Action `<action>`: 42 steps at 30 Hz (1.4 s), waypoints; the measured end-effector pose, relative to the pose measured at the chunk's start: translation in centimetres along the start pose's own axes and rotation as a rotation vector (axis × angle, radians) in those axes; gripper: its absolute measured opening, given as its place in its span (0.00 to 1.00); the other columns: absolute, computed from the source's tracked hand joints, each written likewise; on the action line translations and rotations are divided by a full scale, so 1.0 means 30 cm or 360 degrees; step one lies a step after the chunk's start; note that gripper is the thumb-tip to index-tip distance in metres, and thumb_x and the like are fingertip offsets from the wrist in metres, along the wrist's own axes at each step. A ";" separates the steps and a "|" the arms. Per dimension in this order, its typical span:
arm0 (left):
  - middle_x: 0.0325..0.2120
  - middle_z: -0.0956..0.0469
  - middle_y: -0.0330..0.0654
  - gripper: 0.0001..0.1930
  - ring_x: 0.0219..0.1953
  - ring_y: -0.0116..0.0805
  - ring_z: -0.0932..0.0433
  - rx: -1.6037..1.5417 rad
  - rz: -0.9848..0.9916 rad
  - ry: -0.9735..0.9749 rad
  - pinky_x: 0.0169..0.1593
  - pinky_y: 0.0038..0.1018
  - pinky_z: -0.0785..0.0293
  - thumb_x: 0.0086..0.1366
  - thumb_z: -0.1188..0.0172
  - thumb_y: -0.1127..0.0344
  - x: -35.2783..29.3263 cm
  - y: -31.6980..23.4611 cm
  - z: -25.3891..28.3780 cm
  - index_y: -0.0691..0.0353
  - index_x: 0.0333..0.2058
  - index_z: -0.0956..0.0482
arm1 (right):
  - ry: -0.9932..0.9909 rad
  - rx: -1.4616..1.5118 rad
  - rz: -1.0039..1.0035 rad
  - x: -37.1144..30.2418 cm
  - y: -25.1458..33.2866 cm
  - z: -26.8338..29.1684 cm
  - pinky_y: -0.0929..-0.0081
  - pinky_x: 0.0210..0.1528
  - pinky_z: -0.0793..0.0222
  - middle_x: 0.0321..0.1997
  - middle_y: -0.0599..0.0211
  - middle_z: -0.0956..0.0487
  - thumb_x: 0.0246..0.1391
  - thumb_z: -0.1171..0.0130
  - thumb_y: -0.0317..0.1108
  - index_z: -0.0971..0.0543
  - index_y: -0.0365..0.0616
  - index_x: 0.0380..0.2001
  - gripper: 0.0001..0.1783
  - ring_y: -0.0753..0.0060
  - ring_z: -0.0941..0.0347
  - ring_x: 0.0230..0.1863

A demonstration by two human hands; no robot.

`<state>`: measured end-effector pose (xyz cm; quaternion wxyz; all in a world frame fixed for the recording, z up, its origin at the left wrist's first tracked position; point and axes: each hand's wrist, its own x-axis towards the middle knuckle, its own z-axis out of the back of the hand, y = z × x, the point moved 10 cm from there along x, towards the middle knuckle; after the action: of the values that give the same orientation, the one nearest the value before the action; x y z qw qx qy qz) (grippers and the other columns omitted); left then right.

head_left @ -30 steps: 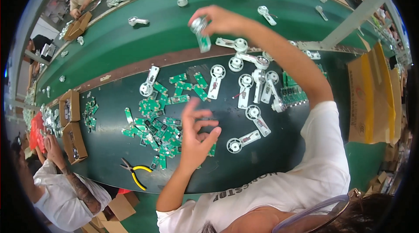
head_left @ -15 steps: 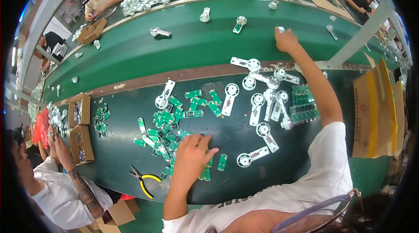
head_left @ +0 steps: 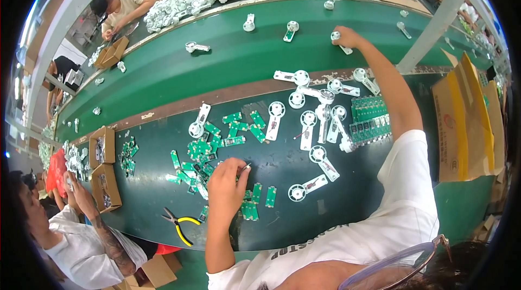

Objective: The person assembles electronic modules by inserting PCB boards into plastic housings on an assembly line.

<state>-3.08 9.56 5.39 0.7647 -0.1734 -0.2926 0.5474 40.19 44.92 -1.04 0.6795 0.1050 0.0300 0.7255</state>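
Observation:
My right hand [head_left: 349, 39] reaches over the green belt, its fingers closed on a white plastic housing [head_left: 345, 49] with a round head and a flat handle. Beside the loose pile of small green circuit boards [head_left: 199, 150], my left hand [head_left: 228, 180] is pinched just above the dark table. A thin light edge shows at its fingertips, too small to name. Several similar white housings [head_left: 275, 121] with ring heads lie right of the boards, some overlapping. Panels of joined green boards [head_left: 369, 111] rest under my right forearm.
Yellow-handled pliers [head_left: 184, 229] lie near the table's front edge. Cardboard boxes of parts [head_left: 110, 145] stand at the left, beside a co-worker [head_left: 76, 235]. A large carton [head_left: 461, 127] stands at the right. More housings [head_left: 197, 47] sit along the belt [head_left: 157, 81].
My left hand has gone from spread fingers over the boards to a pinch. My right hand has closed over the housing on the belt. The whole view has shifted slightly.

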 end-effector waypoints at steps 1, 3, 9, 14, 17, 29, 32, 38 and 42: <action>0.23 0.28 0.43 0.09 0.26 0.41 0.25 -0.0032 0.0000 -0.0140 0.29 0.32 0.30 0.54 0.38 0.74 -0.001 -0.011 0.018 0.64 0.32 0.29 | 0.0136 0.0228 0.0099 0.005 -0.007 -0.014 0.63 0.40 0.32 0.37 0.61 0.22 0.47 0.36 0.45 0.34 0.48 0.49 0.29 0.62 0.25 0.37; 0.23 0.27 0.43 0.09 0.25 0.38 0.24 -0.0205 0.0152 -0.0158 0.27 0.29 0.30 0.57 0.40 0.74 -0.003 -0.001 0.003 0.64 0.34 0.30 | 0.0178 0.0891 -0.0026 -0.100 0.156 0.060 0.71 0.34 0.33 0.32 0.66 0.24 0.48 0.36 0.43 0.34 0.47 0.46 0.25 0.70 0.27 0.33; 0.25 0.27 0.40 0.08 0.23 0.27 0.22 -0.1368 0.0543 -0.0129 0.21 0.17 0.27 0.64 0.48 0.76 -0.071 0.029 -0.104 0.66 0.42 0.29 | -0.0028 0.2343 0.0352 -0.502 0.736 0.305 0.84 0.23 0.38 0.24 0.74 0.30 0.55 0.42 0.32 0.35 0.47 0.42 0.14 0.85 0.34 0.23; 0.30 0.27 0.44 0.07 0.22 0.26 0.24 -0.1149 0.0207 -0.0176 0.22 0.18 0.27 0.59 0.44 0.79 -0.044 -0.055 -0.104 0.66 0.36 0.21 | 0.0775 0.2750 0.0199 -0.832 1.051 0.150 0.80 0.28 0.35 0.28 0.69 0.31 0.56 0.49 0.25 0.42 0.47 0.58 0.27 0.78 0.33 0.24; 0.29 0.28 0.42 0.11 0.20 0.25 0.28 -0.0726 -0.0087 -0.0434 0.21 0.20 0.29 0.51 0.36 0.78 -0.046 -0.116 -0.041 0.64 0.36 0.20 | 0.1116 0.3242 -0.0067 -0.902 1.107 0.029 0.72 0.37 0.34 0.31 0.66 0.31 0.57 0.48 0.28 0.43 0.48 0.56 0.25 0.74 0.32 0.31; 0.25 0.30 0.38 0.13 0.18 0.30 0.31 -0.0011 -0.0212 -0.0603 0.19 0.26 0.36 0.45 0.31 0.72 -0.065 -0.129 -0.030 0.61 0.30 0.24 | 0.0882 0.2686 0.0593 -1.013 1.199 0.026 0.71 0.46 0.33 0.52 0.53 0.32 0.62 0.51 0.33 0.51 0.51 0.54 0.24 0.71 0.33 0.47; 0.25 0.30 0.38 0.11 0.19 0.29 0.31 -0.0115 -0.0246 -0.0631 0.20 0.26 0.35 0.46 0.33 0.75 -0.052 -0.127 -0.028 0.61 0.30 0.24 | 0.0815 0.2704 0.0571 -0.993 1.185 0.014 0.73 0.40 0.30 0.49 0.51 0.30 0.61 0.51 0.31 0.52 0.51 0.53 0.24 0.71 0.30 0.45; 0.24 0.32 0.39 0.04 0.22 0.23 0.33 -0.0931 0.0367 -0.0578 0.23 0.20 0.35 0.54 0.40 0.77 -0.054 0.058 -0.040 0.63 0.28 0.26 | 0.0534 0.2365 0.0732 -0.951 1.135 0.080 0.74 0.40 0.31 0.45 0.56 0.24 0.60 0.51 0.25 0.40 0.47 0.54 0.20 0.73 0.27 0.37; 0.25 0.32 0.37 0.03 0.21 0.21 0.35 -0.1628 0.0650 -0.0493 0.23 0.18 0.37 0.55 0.41 0.77 -0.054 0.111 -0.099 0.63 0.28 0.25 | 0.0319 0.1635 0.1147 -0.980 1.170 0.153 0.77 0.32 0.37 0.39 0.70 0.19 0.55 0.49 0.20 0.22 0.50 0.48 0.19 0.75 0.27 0.29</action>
<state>-4.00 9.33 0.72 0.4105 -0.4922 -0.5894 0.4918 8.28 12.66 6.70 0.2496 0.3526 0.4005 0.8081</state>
